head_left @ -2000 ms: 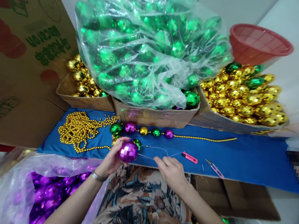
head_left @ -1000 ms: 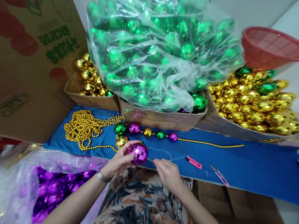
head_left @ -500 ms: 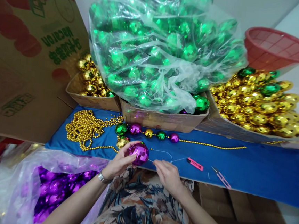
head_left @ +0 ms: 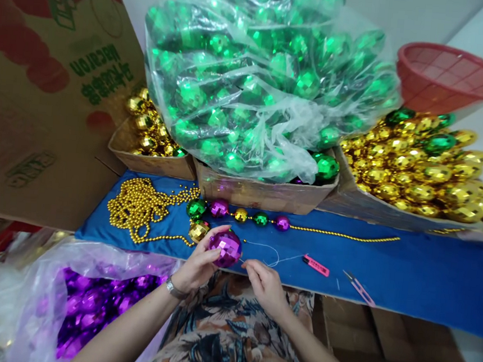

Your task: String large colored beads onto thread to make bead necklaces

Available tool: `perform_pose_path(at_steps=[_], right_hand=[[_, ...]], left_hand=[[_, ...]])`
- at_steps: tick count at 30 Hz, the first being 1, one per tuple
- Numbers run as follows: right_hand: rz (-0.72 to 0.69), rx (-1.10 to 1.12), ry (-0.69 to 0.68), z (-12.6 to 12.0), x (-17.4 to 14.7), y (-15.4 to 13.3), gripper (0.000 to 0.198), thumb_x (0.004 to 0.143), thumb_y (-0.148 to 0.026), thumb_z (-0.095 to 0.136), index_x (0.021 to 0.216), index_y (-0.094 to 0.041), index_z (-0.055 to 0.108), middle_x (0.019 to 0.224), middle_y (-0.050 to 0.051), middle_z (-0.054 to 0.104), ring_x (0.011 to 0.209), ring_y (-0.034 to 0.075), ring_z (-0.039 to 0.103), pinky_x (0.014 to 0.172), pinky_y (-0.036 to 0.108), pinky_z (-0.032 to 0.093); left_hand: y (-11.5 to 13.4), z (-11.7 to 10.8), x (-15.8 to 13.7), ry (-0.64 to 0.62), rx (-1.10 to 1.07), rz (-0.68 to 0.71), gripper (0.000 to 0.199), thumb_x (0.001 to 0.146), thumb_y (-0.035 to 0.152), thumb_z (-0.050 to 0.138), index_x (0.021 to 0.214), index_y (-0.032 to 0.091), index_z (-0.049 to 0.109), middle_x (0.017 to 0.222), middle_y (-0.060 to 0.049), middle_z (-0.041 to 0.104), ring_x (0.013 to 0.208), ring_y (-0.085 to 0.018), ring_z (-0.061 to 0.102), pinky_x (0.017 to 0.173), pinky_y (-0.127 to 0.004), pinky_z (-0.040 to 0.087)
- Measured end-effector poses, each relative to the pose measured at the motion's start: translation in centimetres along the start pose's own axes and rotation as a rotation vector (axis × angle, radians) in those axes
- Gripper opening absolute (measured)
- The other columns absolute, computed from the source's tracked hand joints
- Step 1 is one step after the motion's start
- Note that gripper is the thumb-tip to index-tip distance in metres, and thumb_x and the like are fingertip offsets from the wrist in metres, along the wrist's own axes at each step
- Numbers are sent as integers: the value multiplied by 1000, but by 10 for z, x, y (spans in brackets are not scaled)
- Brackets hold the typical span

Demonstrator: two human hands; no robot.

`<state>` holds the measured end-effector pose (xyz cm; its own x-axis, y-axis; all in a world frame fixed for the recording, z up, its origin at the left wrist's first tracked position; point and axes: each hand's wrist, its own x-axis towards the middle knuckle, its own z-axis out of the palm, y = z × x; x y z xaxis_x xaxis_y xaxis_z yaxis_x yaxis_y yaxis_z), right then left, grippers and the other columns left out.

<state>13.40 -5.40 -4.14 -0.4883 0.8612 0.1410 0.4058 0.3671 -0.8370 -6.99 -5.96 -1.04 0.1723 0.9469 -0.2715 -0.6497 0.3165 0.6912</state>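
Note:
My left hand is wrapped round a large faceted purple bead near the front edge of the blue cloth. Just right of the bead, my right hand pinches something thin at the bead's side, probably the thread or a needle; it is too fine to tell. A pale thread loops across the cloth above that hand. Behind the purple bead lies a strand with a gold bead, a green bead and smaller coloured beads, ending in a thin gold bead chain.
A heap of gold bead chain lies at left. A pink cutter and thread snips lie at right. Behind stand a bag of green beads, a carton of gold beads and a red basket. Purple beads fill a bag at lower left.
My right hand has shifted slightly left, closer to the purple bead. My left hand keeps its hold on the bead, and the view has moved a little.

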Motion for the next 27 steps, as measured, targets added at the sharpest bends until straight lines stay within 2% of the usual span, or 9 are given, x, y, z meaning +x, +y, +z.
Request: perform_pose_path(at_steps=[6, 11, 18, 22, 27], right_hand=[[101, -50, 14, 2, -8, -2, 19, 100, -25, 36, 107, -22, 53, 88, 3, 68, 81, 16, 67, 72, 25, 51], [29, -61, 33, -3, -9, -1, 24, 100, -23, 35, 104, -22, 58, 96, 6, 61, 92, 17, 62, 82, 27, 50], [-3, -20, 74, -5, -9, -2, 23, 99, -21, 39, 104, -21, 62, 91, 5, 59, 85, 16, 60, 77, 27, 49], [6, -10, 60, -6, -9, -2, 23, 99, -21, 40, 103, -21, 62, 89, 5, 59, 84, 16, 59, 75, 26, 48], [11, 8, 44, -7, -9, -1, 22, 99, -21, 40, 102, -21, 62, 90, 5, 59, 86, 16, 59, 77, 27, 47]], left_hand=[[-5, 4, 0, 70, -20, 17, 65, 71, 28, 77, 130, 23, 51, 112, -10, 63, 90, -23, 66, 83, -38, 52], [-3, 2, 0, 71, -35, 19, 65, 73, 28, 76, 132, 24, 50, 113, -9, 63, 91, -23, 66, 85, -38, 52], [1, 2, -2, 44, -86, -5, 64, 74, 28, 74, 133, 24, 49, 115, -9, 62, 93, -23, 66, 87, -40, 52], [1, 2, -2, 19, -113, -28, 63, 74, 30, 74, 132, 25, 49, 116, -9, 62, 94, -27, 67, 87, -46, 53], [1, 2, -2, 30, -138, -26, 60, 75, 31, 72, 130, 24, 50, 116, -9, 62, 95, -26, 66, 88, -47, 52]])
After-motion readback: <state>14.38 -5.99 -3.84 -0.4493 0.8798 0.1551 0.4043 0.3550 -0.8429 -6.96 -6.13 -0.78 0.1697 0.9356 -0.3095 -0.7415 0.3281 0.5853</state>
